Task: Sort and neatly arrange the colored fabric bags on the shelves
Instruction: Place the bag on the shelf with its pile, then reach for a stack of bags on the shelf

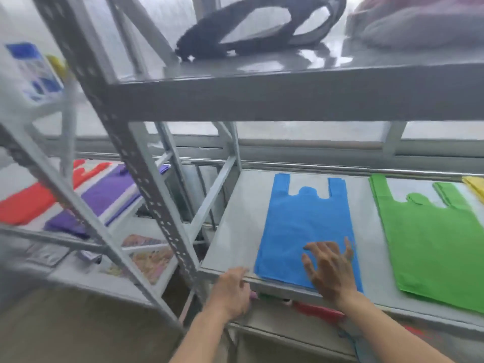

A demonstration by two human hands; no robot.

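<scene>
A blue fabric bag (303, 221) lies flat on the middle grey shelf (235, 218), handles pointing away from me. My right hand (330, 271) rests open on its lower right part, fingers spread. My left hand (231, 292) curls over the shelf's front edge, just left of the bag's bottom corner; what it holds underneath is hidden. A green bag (432, 237) lies flat to the right of the blue one, and a yellow bag (475, 186) peeks in at the far right. On the neighbouring left rack lie a red bag (28, 205) and a purple bag (104, 195).
The upper shelf (288, 100) overhangs close above, carrying a black bag with looped handles (251, 30) and a greyish fabric heap (419, 24). A slanted perforated upright (146, 184) separates the two racks. Red and other fabric (319, 311) shows on the shelf below. Patterned items (149, 258) lie lower left.
</scene>
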